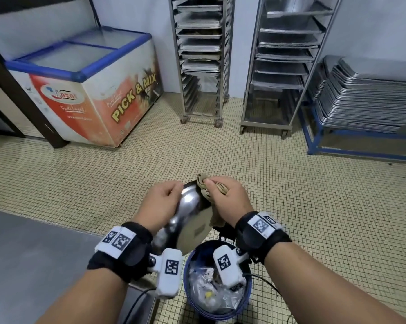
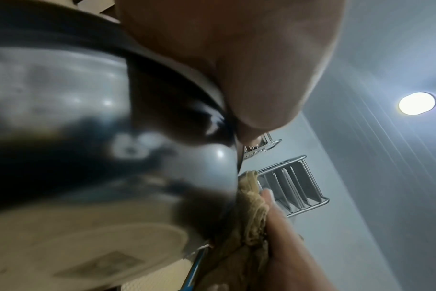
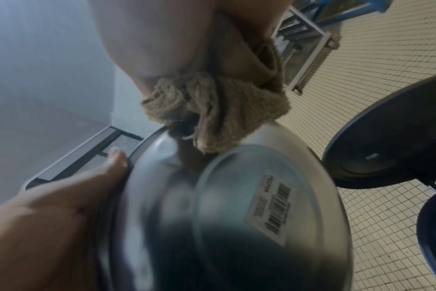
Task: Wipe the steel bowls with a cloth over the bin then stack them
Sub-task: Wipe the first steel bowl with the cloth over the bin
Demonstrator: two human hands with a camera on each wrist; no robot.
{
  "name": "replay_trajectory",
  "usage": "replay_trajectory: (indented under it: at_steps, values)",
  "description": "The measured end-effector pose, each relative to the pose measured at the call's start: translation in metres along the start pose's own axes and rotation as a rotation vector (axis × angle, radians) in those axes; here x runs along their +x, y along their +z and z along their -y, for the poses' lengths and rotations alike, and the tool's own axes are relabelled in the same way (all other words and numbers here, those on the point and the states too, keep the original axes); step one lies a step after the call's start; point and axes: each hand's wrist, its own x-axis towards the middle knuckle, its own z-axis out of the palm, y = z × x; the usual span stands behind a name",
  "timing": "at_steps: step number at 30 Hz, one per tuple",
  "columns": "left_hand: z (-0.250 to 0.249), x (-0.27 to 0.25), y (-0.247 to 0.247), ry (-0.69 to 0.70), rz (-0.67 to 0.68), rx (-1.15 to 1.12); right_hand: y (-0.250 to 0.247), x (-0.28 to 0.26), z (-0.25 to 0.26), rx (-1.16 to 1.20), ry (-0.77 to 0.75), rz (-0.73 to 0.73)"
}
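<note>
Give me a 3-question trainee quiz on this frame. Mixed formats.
1. True or false: the left hand grips the steel bowl by its rim.
2. The right hand holds: A) a sponge B) a tan cloth C) nothing.
3. Fill in: a ______ label is stuck on the bowl's base.

Key: 1 true; 2 B; 3 barcode.

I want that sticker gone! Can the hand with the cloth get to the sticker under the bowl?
Probably yes. The right hand holds the cloth against the bowl, near the barcode sticker, with nothing between.
</note>
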Motion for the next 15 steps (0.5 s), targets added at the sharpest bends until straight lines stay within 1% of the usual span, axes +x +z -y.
replay_trajectory:
  at_steps: [2, 3, 5, 7, 9, 12, 15]
  values:
    - [0.001, 0.004, -0.003, -0.056, 0.063, 0.035, -0.002, -0.001, 0.002, -0.024, -0.005, 0.045]
    - [0.002, 0.006, -0.004, -0.086, 0.073, 0.049, -0.002, -0.001, 0.002, -0.04, 0.0, 0.059]
    - [0.0, 0.008, -0.004, -0.123, 0.079, 0.076, -0.001, -0.001, 0.002, -0.057, -0.001, 0.067]
    - [-0.003, 0.007, 0.0, -0.122, 0.052, 0.103, 0.001, -0.002, 0.002, -0.071, -0.027, 0.069]
    - [-0.005, 0.004, 0.003, -0.092, -0.001, 0.129, 0.002, -0.005, 0.004, -0.089, -0.089, 0.092]
    - [-0.002, 0.003, 0.006, 0.005, -0.036, 0.155, 0.005, -0.01, 0.007, -0.11, -0.175, 0.12]
    - [0.001, 0.002, 0.005, 0.088, -0.077, 0.155, 0.005, -0.008, 0.007, -0.103, -0.226, 0.088]
